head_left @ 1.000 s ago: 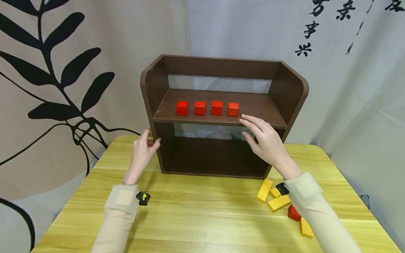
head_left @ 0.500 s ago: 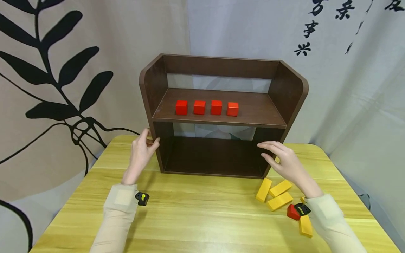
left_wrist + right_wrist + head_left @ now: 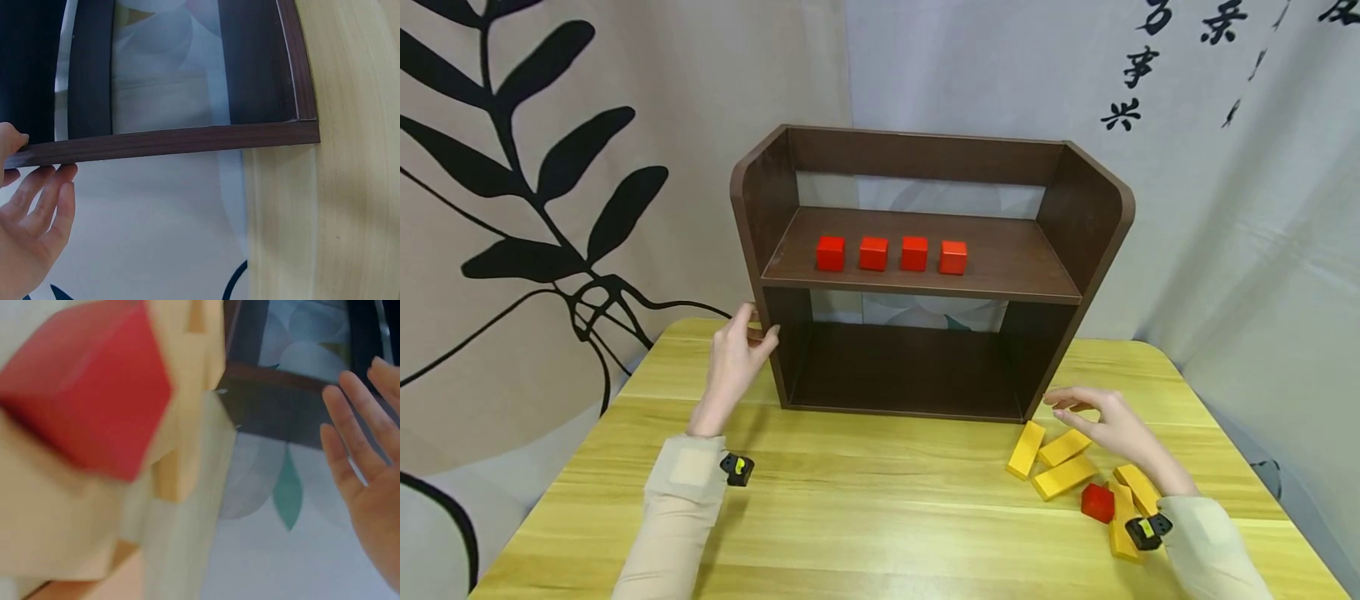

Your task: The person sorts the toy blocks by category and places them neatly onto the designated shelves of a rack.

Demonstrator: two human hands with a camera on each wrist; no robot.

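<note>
Four bright-red cubes (image 3: 873,255) sit in a spaced row on the upper board of the dark-brown wooden shelf unit (image 3: 925,157), centre of the frame, apparently set near the front edge for easy reach. Left of centre, the left hand (image 3: 733,350) pinches the unit's side panel between thumb and fingers, probably to steady it. At lower right, the right hand (image 3: 1101,415) hovers above yellow rectangular blocks (image 3: 1064,478), fingers apart, holding nothing. Beside them on the pale wooden table (image 3: 880,508) lies another red block (image 3: 1097,503), its exact shape uncertain through the wrist view's blur.
</note>
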